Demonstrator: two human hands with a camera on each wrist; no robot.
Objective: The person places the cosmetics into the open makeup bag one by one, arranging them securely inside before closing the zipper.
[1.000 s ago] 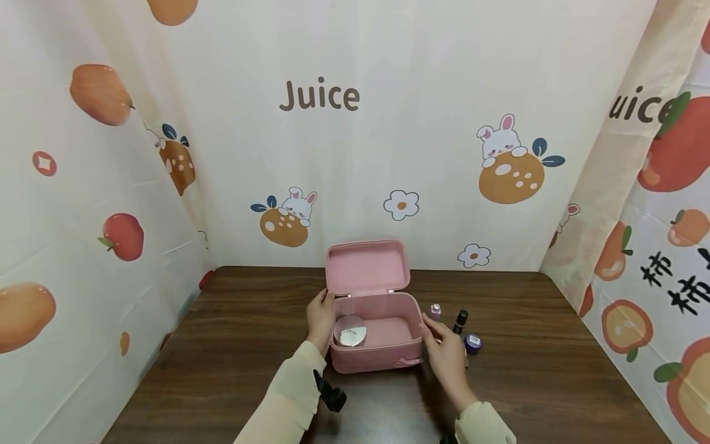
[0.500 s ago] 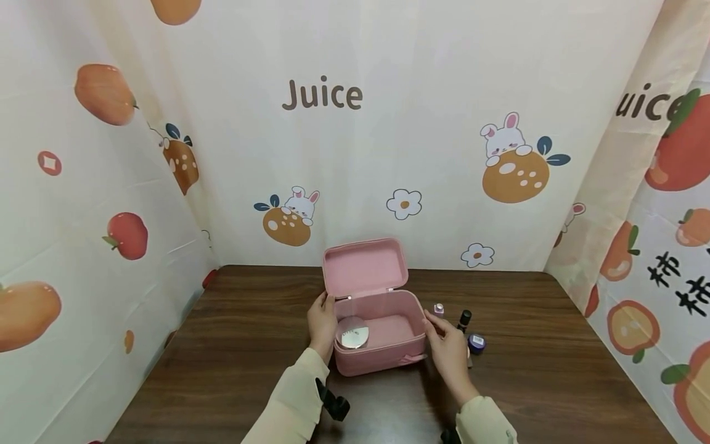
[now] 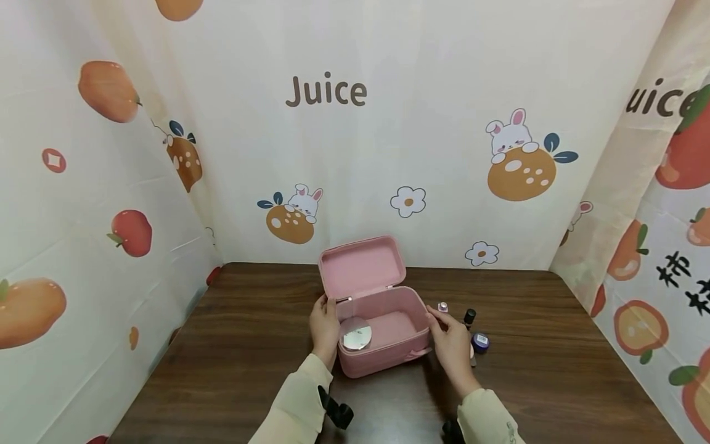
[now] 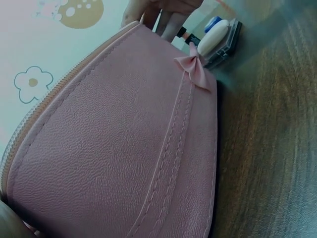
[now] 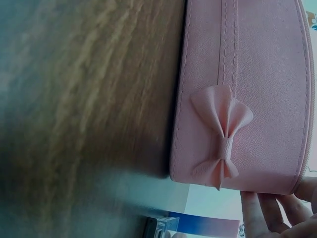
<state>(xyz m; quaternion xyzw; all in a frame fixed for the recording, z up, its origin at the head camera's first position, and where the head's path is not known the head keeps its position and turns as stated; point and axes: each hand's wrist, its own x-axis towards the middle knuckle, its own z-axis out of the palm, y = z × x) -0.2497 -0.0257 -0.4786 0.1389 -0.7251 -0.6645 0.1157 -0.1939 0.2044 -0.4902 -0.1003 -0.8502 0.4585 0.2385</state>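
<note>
A pink cosmetic case [image 3: 385, 361] stands on the table with its lid [image 3: 363, 266] raised at the back. My left hand [image 3: 323, 327] holds the case's left side near the hinge. On the right side, my right hand [image 3: 452, 346] grips the upper rim; the right wrist view shows its fingers [image 5: 255, 213] against the end wall, beside the pink bow [image 5: 224, 131] on the front. Inside the case, at the left, lies a round, pale, shiny piece [image 3: 357, 337] with a clear round part behind it. The left thumb is mostly hidden in the left wrist view.
Right of the case, close to my right hand, are a dark blue jar [image 3: 480, 343], a black-capped tube [image 3: 469, 317] and a small pink-topped bottle [image 3: 442, 307]. A white oval item [image 4: 213, 37] stands there too. A printed curtain [image 3: 355, 148] borders the table [image 3: 249, 345].
The case has turned slightly counterclockwise, its right end swinging back, with both hands still holding it. The head view has shifted a little.
</note>
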